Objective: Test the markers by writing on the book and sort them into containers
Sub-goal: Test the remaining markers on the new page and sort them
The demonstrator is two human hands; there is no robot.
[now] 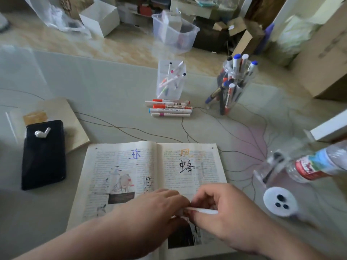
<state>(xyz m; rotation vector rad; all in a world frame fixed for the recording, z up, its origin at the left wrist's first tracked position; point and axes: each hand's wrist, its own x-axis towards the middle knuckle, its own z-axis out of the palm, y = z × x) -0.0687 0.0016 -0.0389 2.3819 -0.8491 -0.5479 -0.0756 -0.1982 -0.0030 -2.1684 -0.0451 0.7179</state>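
The right hand pinches a white marker between thumb and curled fingers, and the left hand closes on the marker's left end, where a cap would sit; whether a cap is on or off I cannot tell, since the fingers hide it. The marker's long axis runs left to right, almost level, bridging the two hands just above the lower part of the book, which lies open and flat on the table directly under them. So the page to write on is right beneath the tip end, needing only a turn of the marker downward. The containers lie ahead, beyond the far edge of the book: the square cup stands straight ahead with loose markers lying crosswise just before it, and the round jar stands ahead and to the right, likely the easier reach for the right hand.
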